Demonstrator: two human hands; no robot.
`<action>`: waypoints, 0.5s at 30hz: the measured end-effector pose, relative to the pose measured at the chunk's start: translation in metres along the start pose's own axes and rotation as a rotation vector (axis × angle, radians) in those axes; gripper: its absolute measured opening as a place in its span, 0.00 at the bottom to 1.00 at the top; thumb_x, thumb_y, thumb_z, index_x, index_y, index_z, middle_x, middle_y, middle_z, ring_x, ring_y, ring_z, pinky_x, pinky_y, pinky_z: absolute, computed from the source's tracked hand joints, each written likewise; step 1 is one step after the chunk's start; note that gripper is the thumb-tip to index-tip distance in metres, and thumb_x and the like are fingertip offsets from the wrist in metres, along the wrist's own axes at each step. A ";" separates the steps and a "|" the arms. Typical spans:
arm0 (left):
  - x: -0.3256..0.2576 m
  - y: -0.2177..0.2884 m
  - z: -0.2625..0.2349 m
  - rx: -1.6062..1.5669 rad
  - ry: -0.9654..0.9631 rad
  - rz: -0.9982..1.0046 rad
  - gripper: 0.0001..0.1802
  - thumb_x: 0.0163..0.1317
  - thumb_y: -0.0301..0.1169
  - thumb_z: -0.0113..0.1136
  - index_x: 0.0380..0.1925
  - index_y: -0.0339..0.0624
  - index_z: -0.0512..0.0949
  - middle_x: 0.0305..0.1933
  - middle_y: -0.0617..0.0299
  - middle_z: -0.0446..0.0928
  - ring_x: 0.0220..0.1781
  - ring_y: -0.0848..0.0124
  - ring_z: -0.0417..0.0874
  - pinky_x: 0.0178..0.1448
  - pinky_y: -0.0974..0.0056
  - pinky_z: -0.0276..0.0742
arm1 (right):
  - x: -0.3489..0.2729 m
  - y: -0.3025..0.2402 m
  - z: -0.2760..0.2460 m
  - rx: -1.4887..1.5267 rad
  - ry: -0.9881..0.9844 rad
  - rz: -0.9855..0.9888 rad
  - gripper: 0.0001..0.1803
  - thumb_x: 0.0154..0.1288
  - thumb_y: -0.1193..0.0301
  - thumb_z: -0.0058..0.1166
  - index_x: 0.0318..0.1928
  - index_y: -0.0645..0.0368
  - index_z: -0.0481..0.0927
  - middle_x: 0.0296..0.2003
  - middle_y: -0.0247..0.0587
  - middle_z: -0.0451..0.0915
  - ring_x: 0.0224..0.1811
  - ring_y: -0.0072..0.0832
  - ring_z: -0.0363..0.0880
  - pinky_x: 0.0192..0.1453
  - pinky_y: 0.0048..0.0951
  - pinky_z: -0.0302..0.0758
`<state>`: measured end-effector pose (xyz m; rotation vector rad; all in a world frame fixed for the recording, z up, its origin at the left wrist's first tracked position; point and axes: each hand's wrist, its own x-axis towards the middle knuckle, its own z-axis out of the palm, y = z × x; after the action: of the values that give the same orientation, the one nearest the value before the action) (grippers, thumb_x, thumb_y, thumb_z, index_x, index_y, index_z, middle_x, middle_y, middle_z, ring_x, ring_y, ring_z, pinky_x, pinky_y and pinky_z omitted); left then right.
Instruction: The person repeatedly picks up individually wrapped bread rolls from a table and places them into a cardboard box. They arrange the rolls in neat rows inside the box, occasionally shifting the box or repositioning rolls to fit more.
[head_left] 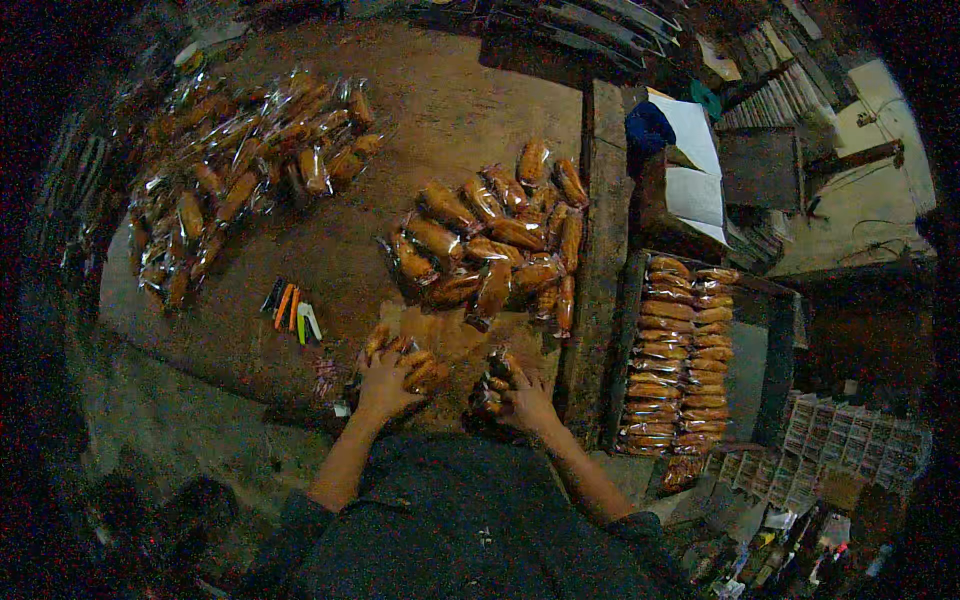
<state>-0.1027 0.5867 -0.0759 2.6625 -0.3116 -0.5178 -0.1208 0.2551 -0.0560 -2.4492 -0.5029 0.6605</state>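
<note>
1. Markings: clear film is covering the brown rolls of the middle pile (492, 290); any print on it is too small and dim to read. White sheets (692, 195) are lying over a box beyond the table's right edge; whether they are bearing writing cannot be told. A small white tag (341, 408) is resting just beside the left hand, its face illegible.
2. Left arm: the left forearm (345, 465) is rising from the lower edge and slanting toward the right. The left hand (385, 385) is lying palm down, fingers spreading forward over a cluster of rolls (425, 375) and touching it. Whether it is gripping cannot be told.
3. Right arm: the right forearm (580, 470) is slanting up toward the left. The right hand (530, 405) is bending its fingers onto a shiny wrapped bundle (490, 390); the closure is too dark to confirm.
4. Spacing: the hands are working apart, near the front edge of the wooden table (450, 90), with the middle pile lying just beyond them.
5. Surroundings: a larger wrapped pile (240, 190) is occupying the table's far left. Slim coloured tools (290, 307) are lying between that pile and the left hand. At right, a crate (778, 350) is holding wrapped rolls (665, 340) in two columns.
</note>
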 end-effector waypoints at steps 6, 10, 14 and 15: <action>0.002 0.003 -0.013 -0.024 0.066 0.071 0.45 0.42 0.51 0.78 0.66 0.67 0.75 0.76 0.60 0.64 0.82 0.38 0.47 0.82 0.32 0.43 | 0.023 0.003 -0.044 0.197 0.232 0.279 0.40 0.52 0.50 0.76 0.61 0.57 0.81 0.72 0.46 0.65 0.69 0.48 0.70 0.76 0.51 0.61; 0.001 0.011 -0.027 -0.013 -0.014 0.015 0.47 0.42 0.53 0.78 0.67 0.71 0.74 0.77 0.58 0.63 0.80 0.40 0.50 0.81 0.31 0.41 | 0.079 0.036 -0.062 0.747 0.651 0.323 0.34 0.52 0.61 0.79 0.58 0.60 0.82 0.61 0.45 0.79 0.60 0.36 0.80 0.67 0.36 0.75; 0.004 0.008 -0.022 0.041 -0.009 0.014 0.46 0.42 0.57 0.78 0.66 0.70 0.76 0.75 0.57 0.65 0.76 0.43 0.60 0.79 0.31 0.40 | 0.144 0.053 -0.067 1.056 0.803 0.292 0.28 0.56 0.64 0.77 0.54 0.62 0.83 0.54 0.41 0.83 0.52 0.30 0.81 0.59 0.32 0.78; 0.006 0.006 -0.018 0.043 -0.007 0.029 0.45 0.43 0.59 0.77 0.66 0.69 0.77 0.75 0.56 0.65 0.76 0.43 0.60 0.79 0.31 0.39 | 0.154 0.054 -0.070 1.069 0.758 0.347 0.26 0.59 0.65 0.75 0.55 0.64 0.83 0.54 0.39 0.82 0.50 0.28 0.82 0.56 0.31 0.78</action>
<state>-0.0910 0.5861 -0.0597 2.6934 -0.3670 -0.5169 0.0535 0.2582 -0.0901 -1.5432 0.4879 0.0189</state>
